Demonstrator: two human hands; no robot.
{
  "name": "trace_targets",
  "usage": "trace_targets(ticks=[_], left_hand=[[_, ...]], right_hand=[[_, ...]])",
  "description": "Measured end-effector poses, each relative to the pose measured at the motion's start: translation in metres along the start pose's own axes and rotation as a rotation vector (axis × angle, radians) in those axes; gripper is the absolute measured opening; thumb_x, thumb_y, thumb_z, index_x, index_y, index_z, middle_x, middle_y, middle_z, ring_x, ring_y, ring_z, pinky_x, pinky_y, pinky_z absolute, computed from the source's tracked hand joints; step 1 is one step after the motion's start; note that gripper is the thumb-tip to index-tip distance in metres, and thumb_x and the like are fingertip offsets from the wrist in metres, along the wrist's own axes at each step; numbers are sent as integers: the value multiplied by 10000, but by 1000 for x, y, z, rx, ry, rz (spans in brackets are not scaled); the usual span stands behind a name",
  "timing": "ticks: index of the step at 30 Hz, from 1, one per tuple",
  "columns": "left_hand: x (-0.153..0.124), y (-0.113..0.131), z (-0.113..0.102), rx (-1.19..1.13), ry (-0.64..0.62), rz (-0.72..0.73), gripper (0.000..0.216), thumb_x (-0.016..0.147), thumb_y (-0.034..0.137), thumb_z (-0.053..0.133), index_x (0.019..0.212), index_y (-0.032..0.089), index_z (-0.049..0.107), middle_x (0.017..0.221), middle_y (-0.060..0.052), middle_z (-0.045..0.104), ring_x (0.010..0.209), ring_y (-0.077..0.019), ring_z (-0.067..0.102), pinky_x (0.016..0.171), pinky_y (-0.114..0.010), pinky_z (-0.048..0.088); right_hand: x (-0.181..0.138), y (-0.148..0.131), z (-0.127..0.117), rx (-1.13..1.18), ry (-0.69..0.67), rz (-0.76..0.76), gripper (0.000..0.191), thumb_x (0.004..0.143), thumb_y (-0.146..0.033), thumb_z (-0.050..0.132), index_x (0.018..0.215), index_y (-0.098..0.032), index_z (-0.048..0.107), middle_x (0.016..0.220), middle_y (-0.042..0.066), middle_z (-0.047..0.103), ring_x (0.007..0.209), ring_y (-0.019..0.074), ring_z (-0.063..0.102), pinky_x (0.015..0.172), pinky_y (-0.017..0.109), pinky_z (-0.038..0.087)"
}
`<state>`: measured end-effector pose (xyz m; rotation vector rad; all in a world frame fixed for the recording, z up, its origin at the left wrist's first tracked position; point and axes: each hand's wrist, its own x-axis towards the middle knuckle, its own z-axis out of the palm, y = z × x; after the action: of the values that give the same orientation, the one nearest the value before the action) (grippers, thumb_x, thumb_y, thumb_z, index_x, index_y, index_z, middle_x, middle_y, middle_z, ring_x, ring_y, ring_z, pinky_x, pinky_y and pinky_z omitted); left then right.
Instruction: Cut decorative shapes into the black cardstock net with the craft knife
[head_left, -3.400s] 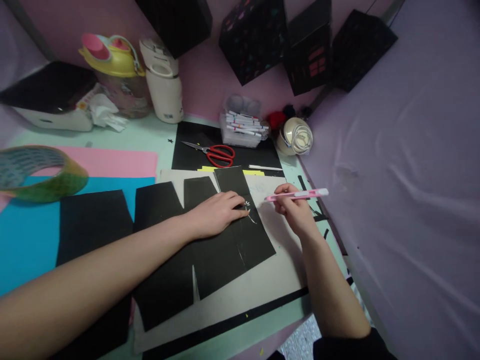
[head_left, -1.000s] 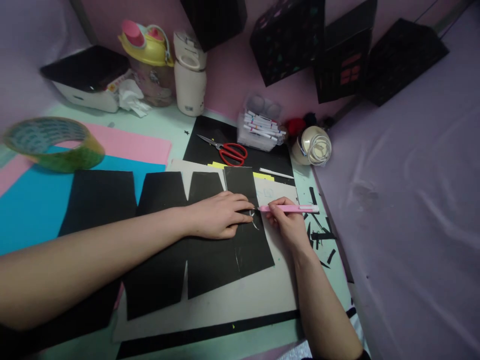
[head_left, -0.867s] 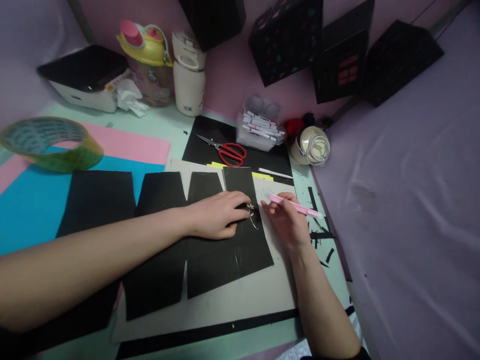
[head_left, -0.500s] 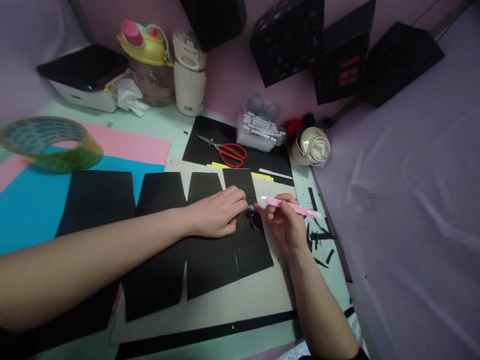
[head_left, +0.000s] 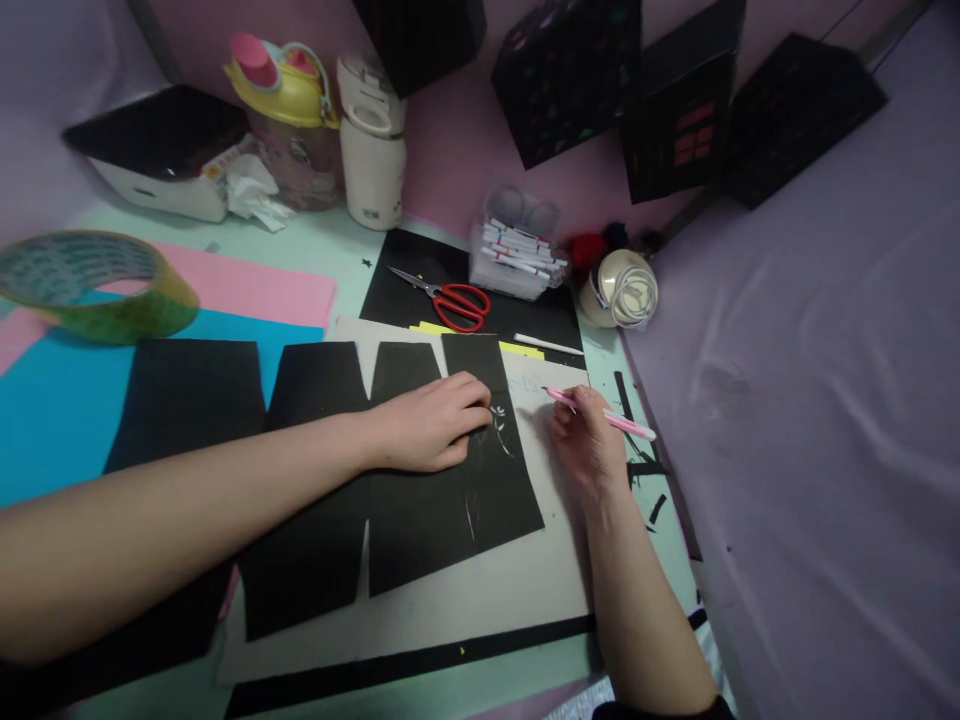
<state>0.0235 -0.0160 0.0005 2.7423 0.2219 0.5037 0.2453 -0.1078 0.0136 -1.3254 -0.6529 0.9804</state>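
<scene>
My left hand point(head_left: 431, 422) lies on the right part of the black cut paper point(head_left: 420, 535), pressing it down with bent fingers and gripping nothing. Small white marks point(head_left: 499, 420) shaped like petals and a curved line show in the paper just right of its fingertips. In my right hand point(head_left: 589, 445) is a slim pink craft knife point(head_left: 630, 425), its thin dark tip pointing left, off the paper's right edge. Under the black paper lies a pale board point(head_left: 551, 560). The black paper has tapering panels with narrow gaps between them.
Red-handled scissors point(head_left: 461, 305) and a white pen point(head_left: 547, 344) lie on black paper behind. A box of markers point(head_left: 517, 255), a bottle point(head_left: 373, 165) and a tape roll point(head_left: 154, 300) stand around. Black scraps point(head_left: 646, 468) lie right. Black paper lanterns point(head_left: 679, 120) hang above.
My right hand has drawn back to the right with the craft knife, away from the white marks. The left hand stays on the paper. The view has shifted slightly.
</scene>
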Motion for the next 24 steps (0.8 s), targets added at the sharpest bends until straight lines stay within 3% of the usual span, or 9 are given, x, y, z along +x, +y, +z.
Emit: trace_targets(ticks=[5, 9, 15, 19, 21, 24], left_hand=[[0, 0, -1, 12, -32, 11, 399, 832, 135, 494, 1210, 162, 618, 1226, -122, 559, 1168, -278, 461, 986, -409, 446], [0, -1, 1, 13, -52, 23, 426, 831, 138, 496, 1237, 178, 620, 1289, -103, 572, 1201, -281, 462, 1009, -422, 429], [0, -3, 5, 2, -38, 42, 440, 831, 134, 493, 1249, 188, 617, 1320, -81, 591, 1237, -277, 471, 1019, -430, 410], [0, -3, 5, -9, -31, 36, 443, 820, 129, 508, 1243, 194, 624, 1306, -77, 606, 1238, -279, 482, 1013, -427, 410], [0, -3, 4, -8, -36, 30, 440, 820, 129, 509, 1239, 195, 627, 1304, -76, 608, 1237, -278, 483, 1008, -424, 412], [0, -2, 4, -1, -45, 28, 433, 826, 132, 506, 1237, 192, 627, 1311, -76, 604, 1236, -274, 481, 1006, -418, 413]], right_hand=[[-8, 3, 4, -159, -136, 47, 289, 704, -326, 771, 930, -228, 621, 631, -60, 507, 514, 79, 400, 480, 221, 290], [-9, 4, 2, -274, -125, 84, 243, 703, -361, 787, 762, -183, 634, 575, -44, 495, 501, 80, 385, 456, 222, 245], [-5, 2, -2, -164, -173, 83, 305, 670, -306, 805, 921, -224, 652, 603, -60, 502, 485, 79, 366, 447, 222, 246], [-8, 1, -1, -334, -109, -33, 147, 771, -335, 704, 786, -216, 618, 566, -50, 477, 516, 110, 408, 492, 248, 314], [-10, 1, 1, -473, -75, -140, 166, 807, -313, 650, 696, -213, 577, 594, -36, 502, 558, 122, 444, 540, 260, 354], [-12, 1, 5, -556, -97, -224, 122, 819, -268, 623, 714, -217, 588, 646, -29, 549, 594, 128, 480, 586, 265, 382]])
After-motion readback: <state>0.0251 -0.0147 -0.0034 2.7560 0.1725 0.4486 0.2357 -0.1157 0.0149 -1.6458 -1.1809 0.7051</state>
